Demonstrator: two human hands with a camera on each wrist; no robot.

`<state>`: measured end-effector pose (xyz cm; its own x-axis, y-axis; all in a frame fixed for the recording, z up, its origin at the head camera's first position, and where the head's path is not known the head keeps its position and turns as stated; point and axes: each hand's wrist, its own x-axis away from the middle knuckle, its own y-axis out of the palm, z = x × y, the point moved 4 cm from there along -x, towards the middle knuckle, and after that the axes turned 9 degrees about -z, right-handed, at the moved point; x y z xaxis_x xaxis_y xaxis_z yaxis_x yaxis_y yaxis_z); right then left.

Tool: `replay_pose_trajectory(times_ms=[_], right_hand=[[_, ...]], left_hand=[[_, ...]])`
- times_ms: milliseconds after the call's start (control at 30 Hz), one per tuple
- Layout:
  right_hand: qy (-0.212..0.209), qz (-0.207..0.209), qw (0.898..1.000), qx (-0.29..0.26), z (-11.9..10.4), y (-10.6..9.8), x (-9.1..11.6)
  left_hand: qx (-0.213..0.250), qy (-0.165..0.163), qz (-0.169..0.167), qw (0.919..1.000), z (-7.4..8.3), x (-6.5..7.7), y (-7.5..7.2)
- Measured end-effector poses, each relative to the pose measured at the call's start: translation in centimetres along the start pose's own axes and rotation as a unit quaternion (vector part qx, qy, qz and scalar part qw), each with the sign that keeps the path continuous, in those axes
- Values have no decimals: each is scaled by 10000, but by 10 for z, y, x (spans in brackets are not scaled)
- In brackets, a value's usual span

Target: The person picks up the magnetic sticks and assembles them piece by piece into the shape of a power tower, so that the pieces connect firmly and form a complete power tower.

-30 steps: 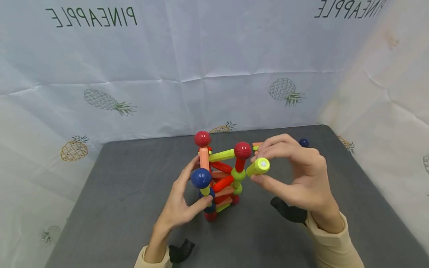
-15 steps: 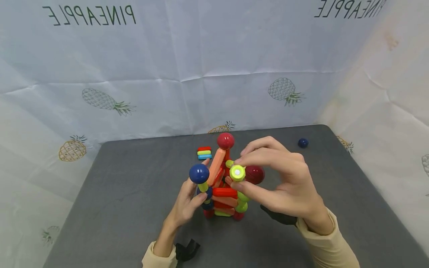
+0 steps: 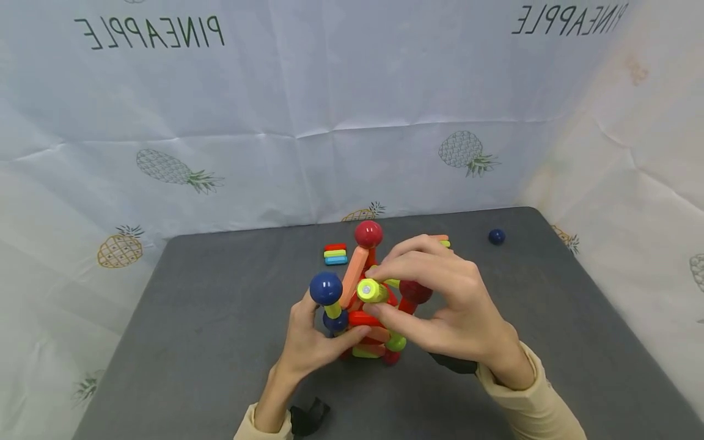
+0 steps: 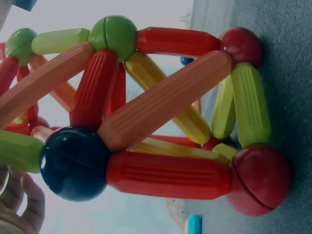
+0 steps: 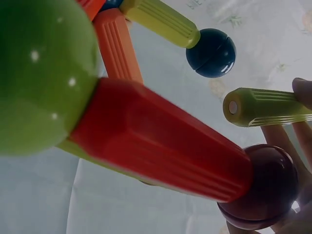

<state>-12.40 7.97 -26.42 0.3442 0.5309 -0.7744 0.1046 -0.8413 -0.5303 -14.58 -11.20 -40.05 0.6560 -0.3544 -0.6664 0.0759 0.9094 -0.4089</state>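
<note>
A tower of magnetic rods and balls stands on the table in the head view, with a blue ball (image 3: 326, 288), a red ball (image 3: 368, 234) and a dark red ball (image 3: 415, 292) at its top corners. My left hand (image 3: 309, 343) holds its left side, thumb at the front. Between thumb and fingers, my right hand (image 3: 453, 299) pinches a yellow-green magnetic rod (image 3: 372, 291) over the tower's top. In the right wrist view, that rod (image 5: 273, 108) is apart from the blue ball (image 5: 211, 52). Lower rods and red balls (image 4: 261, 180) show in the left wrist view.
Behind the tower lie a few loose rods (image 3: 335, 254) in red, yellow-green and blue. More rods (image 3: 442, 239) show partly behind my right hand. A loose blue ball (image 3: 497, 236) rests at the table's back right. A pineapple-print cloth (image 3: 247, 177) hangs beyond the table (image 3: 209, 342).
The tower has turned, its top red balls shifting right. My right hand has moved left with the yellow-green rod, from beside the tower to over it. My left hand stays on the tower.
</note>
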Motion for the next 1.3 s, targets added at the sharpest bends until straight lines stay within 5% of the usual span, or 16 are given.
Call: replay_pose_trajectory(times_ms=[333, 867, 1300], right_hand=[[266, -231, 9985, 415, 4, -1, 2], [853, -1305, 9707, 1826, 9, 7, 6], [390, -1349, 9496, 2801, 8, 13, 5]], left_hand=[[-232, 1, 512, 9984, 3, 1, 5], [-384, -273, 222, 9986, 5, 1, 1], [-602, -218, 247, 9976, 7, -1, -5]])
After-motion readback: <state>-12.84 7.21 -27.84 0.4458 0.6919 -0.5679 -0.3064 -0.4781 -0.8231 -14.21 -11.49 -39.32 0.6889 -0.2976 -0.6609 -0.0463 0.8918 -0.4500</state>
